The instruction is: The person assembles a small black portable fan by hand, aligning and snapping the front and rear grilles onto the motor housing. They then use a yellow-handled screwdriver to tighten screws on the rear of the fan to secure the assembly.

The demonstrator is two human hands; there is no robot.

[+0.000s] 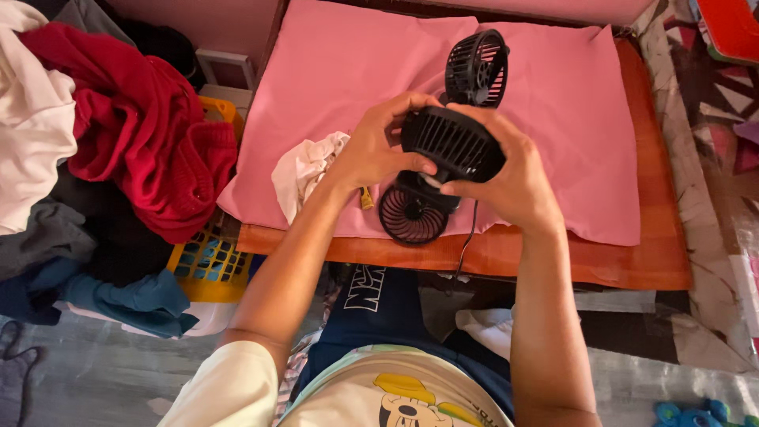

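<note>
A black plastic fan with three round grille heads sits over a pink cloth (569,119) on an orange-brown table (648,269). My left hand (375,146) and my right hand (514,178) both grip the middle fan head (452,142) from either side, lifted slightly. A second head (477,67) stands behind it and a third head (409,215) lies below near the table's front edge. A thin black cord (468,237) hangs over the edge. A small yellow piece (366,198) shows under my left wrist.
A crumpled white rag (304,170) lies on the pink cloth left of my hands. A yellow laundry basket (207,261) heaped with red, white, grey and blue clothes (134,134) stands to the left. A patterned rug (711,119) lies to the right.
</note>
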